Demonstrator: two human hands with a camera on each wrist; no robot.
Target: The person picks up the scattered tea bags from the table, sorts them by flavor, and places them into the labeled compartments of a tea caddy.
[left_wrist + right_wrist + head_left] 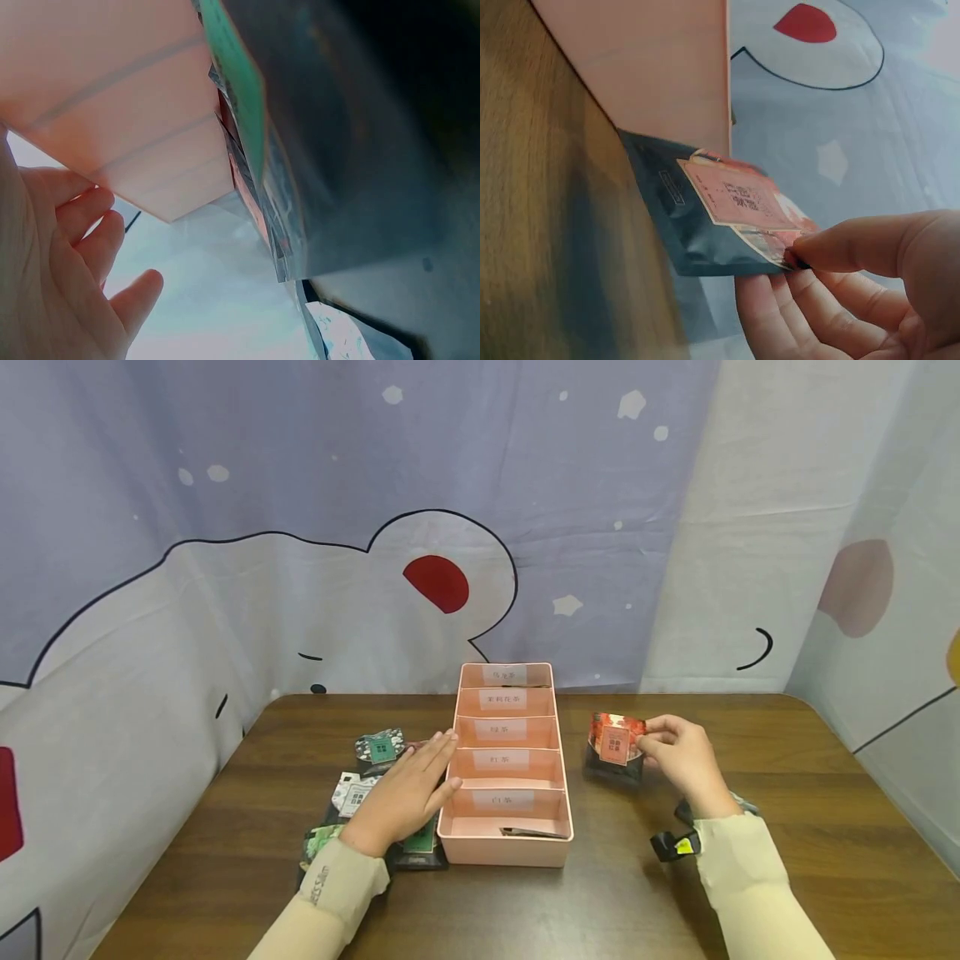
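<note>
Right hand (678, 762) pinches a flat, glossy red-and-black packet (606, 763) with printed pink label.
It's right of the pink plastic five-compartment box (501, 852); left hand (405, 800), fingers straight, is at the box's left side.

"What does the box (502, 852) look like it's made of?"

"Smooth pink plastic with a soft sheen. The labels (499, 760) inside look like flat, matt white paper."

"And the red packet (727, 199)?"

"Thin foil or plastic film, I can't tell which. It's slightly glossy, and its dark lower part is puckered."

"The tabletop (615, 902)?"

"Brown wood grain, smooth, with a faint shine where the light lands."

"That backdrop (585, 568) is cloth, surely?"

"Yes, printed cloth, matt and lightly creased. The pale sleeves (757, 877) are matt cloth too, rumpled near the cuffs."
</note>
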